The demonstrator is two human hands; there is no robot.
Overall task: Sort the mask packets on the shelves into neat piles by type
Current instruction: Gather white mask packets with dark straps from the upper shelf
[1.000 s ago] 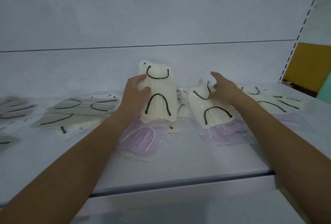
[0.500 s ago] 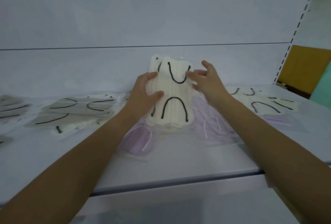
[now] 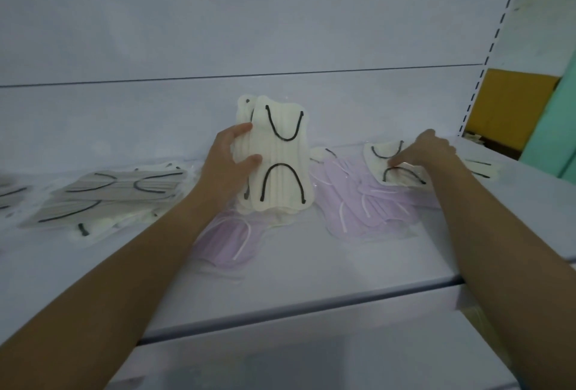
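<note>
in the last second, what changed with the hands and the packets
The right hand added a packet to the stack, let it go, then went back right. Its fingers now touch another cream packet lying on the purple masks. The left hand still holds the stack upright, now thicker. The grey pile stayed put.

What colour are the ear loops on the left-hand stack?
Black, on the cream packets; head view.

The leftmost grey packet (image 3: 9,194) is cut off by the left edge.
</note>
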